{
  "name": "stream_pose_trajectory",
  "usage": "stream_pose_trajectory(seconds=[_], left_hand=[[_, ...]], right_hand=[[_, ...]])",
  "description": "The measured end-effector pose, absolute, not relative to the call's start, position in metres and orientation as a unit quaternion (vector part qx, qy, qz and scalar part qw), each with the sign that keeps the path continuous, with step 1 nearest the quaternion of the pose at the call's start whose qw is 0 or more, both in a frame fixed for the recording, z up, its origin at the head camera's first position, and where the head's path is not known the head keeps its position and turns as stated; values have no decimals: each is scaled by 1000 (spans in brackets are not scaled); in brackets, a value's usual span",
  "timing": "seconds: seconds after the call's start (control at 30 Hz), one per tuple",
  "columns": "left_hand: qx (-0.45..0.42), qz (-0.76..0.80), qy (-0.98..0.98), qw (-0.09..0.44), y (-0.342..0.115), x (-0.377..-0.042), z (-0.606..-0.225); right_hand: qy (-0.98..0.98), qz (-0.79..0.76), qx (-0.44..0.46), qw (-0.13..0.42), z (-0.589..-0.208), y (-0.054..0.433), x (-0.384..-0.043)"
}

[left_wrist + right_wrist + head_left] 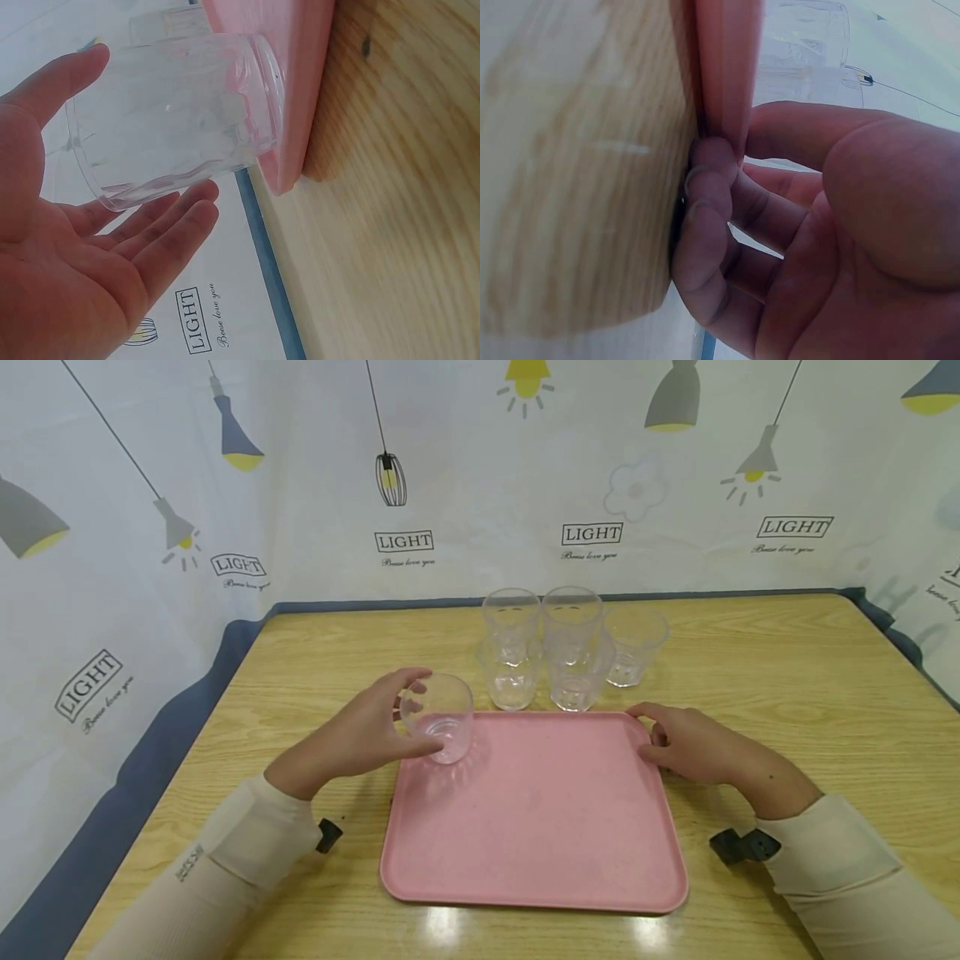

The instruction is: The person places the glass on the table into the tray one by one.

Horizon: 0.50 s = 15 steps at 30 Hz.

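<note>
A clear drinking glass (450,739) stands upright at the far left corner of a pink tray (555,810). My left hand (375,722) holds the glass from its left side, thumb on the near side and fingers behind. Seen from the left wrist, the thumb (94,64) lies over the glass near its rim, and the other fingers stretch along the opposite side. At the tray's far right corner, my right hand (686,743) grips the edge. Its curled fingertips (712,157) sit at the tray's underside in the right wrist view.
Several more clear glasses (573,681) stand close together just behind the tray. All of this is on a wooden table (810,693). A white cloth (480,468) printed with lamps hangs behind and around it.
</note>
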<state>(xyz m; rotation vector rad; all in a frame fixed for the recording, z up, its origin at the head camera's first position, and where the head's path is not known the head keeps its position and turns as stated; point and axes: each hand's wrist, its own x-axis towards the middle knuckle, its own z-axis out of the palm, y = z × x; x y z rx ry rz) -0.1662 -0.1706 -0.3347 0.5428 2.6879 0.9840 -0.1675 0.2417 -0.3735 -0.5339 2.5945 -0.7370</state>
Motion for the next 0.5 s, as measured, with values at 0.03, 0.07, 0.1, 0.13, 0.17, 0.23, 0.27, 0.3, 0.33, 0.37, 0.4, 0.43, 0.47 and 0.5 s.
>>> stream_pose_trajectory(seconds=[0.03, 0.07, 0.1, 0.13, 0.17, 0.23, 0.27, 0.3, 0.33, 0.37, 0.4, 0.43, 0.47, 0.5], left_hand=[[185, 336, 916, 116, -171, -166, -335], [185, 337, 916, 117, -171, -166, -335], [185, 339, 915, 118, -170, -166, -335], [186, 340, 914, 119, -170, -166, -335], [186, 341, 914, 120, -171, -166, -335], [190, 341, 913, 120, -171, -166, -335], [191, 339, 913, 120, -171, -166, -336], [192, 338, 913, 120, -171, -167, -336], [193, 337, 914, 119, -171, -167, -336], [195, 335, 914, 119, -171, -167, -336], [196, 335, 914, 119, -171, -167, -337], [195, 335, 914, 119, -171, -167, -337], [196, 336, 914, 120, -171, -167, -337], [196, 337, 913, 121, -171, -167, -337]], right_hand=[[926, -263, -189, 196, -374, 242, -167], [926, -263, -188, 196, -374, 242, -167], [926, -263, -188, 196, -374, 242, -167], [926, -263, -188, 196, -374, 242, -167], [926, -263, -188, 197, -374, 242, -167], [926, -263, -188, 196, -374, 242, -167], [926, -263, -189, 196, -375, 242, -167], [926, -263, -189, 195, -375, 242, -167], [926, -263, -190, 195, -375, 243, -167], [926, -263, -190, 195, -375, 243, -168], [926, -263, -189, 194, -375, 243, -168], [926, -262, -189, 195, -376, 243, -168], [926, -262, -188, 195, -376, 243, -168], [926, -262, -188, 196, -376, 243, -168]])
